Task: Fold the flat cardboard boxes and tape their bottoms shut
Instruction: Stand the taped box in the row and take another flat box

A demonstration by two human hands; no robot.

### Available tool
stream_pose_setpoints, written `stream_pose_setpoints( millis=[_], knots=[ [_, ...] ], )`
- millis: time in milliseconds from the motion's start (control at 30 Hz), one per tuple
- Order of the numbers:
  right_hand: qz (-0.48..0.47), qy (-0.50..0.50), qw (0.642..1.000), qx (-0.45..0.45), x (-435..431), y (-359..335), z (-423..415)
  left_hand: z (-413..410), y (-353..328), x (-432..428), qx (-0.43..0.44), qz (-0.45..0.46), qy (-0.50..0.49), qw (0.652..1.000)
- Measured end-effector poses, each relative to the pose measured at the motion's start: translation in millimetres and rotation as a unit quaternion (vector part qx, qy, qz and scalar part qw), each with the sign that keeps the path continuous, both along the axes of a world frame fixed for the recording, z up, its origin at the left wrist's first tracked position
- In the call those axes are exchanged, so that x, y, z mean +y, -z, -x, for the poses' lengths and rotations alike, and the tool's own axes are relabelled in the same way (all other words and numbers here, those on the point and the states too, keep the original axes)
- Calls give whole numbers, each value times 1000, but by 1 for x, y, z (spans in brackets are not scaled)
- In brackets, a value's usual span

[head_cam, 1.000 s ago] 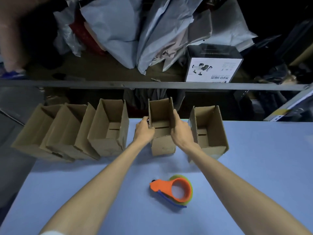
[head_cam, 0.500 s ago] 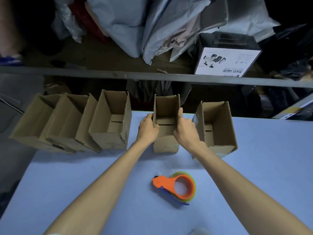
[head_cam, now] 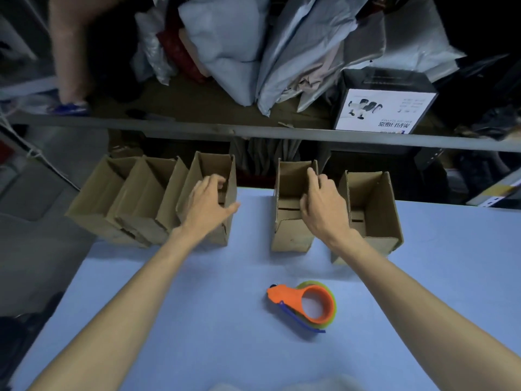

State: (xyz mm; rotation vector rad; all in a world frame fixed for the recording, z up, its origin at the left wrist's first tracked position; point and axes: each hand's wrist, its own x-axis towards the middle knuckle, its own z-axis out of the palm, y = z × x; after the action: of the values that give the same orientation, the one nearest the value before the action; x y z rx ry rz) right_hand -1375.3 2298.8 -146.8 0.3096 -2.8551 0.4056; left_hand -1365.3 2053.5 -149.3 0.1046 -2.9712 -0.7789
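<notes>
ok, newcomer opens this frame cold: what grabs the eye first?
The orange plastic tape dispenser with its green roll lies in the middle of the pale blue table. Behind it, a row of open brown cardboard boxes lines the table's far edge. The right hand grips the right wall of the narrow middle box, and the left hand reaches, fingers spread, over the next box to the left.

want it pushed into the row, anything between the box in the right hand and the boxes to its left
Nothing visible. Only bare table lies between the middle box the right hand grips and the nearest row box, where the left hand reaches.
</notes>
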Motion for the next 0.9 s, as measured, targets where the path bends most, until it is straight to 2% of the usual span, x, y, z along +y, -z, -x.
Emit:
stream_pose_setpoints(
  millis=[67,100,133,267,333,400,467,567,633,700,767,833,900],
  knots=[
    [18,-73,997,27,-12,-3,-14,-10,6,-20,-134,128,43,982],
    [26,-100,994,35,-19,-3,-22,-18,8,-24,-166,177,64,968],
    [31,-121,992,33,-25,-2,-30,-26,9,-24,-156,206,79,963],
    [30,-187,981,-41,-51,6,-60,-51,-3,-15,-10,211,106,972],
    [62,-224,970,-74,-61,8,-70,-56,-21,-13,33,264,135,955],
    [88,-251,962,-66,-72,6,-77,-62,-42,-13,32,328,185,926],
    [93,-251,962,-50,-88,-3,-82,-72,-63,-16,55,347,225,909],
    [106,-251,961,-43,-111,-14,-87,-91,-87,-27,98,327,247,907],
    [171,-254,951,-44,-121,-18,-90,-101,-91,-41,91,303,236,919],
    [268,-255,927,-70,-129,-23,-98,-114,-90,-53,80,195,180,961],
    [331,-227,909,-112,-135,-28,-110,-132,-93,-57,73,36,89,993],
    [366,-194,899,-140,-140,-29,-117,-155,-95,-60,102,-82,-6,991],
    [421,-160,874,-183,-139,-30,-122,-179,-91,-70,101,-102,-65,988]
  ],
)
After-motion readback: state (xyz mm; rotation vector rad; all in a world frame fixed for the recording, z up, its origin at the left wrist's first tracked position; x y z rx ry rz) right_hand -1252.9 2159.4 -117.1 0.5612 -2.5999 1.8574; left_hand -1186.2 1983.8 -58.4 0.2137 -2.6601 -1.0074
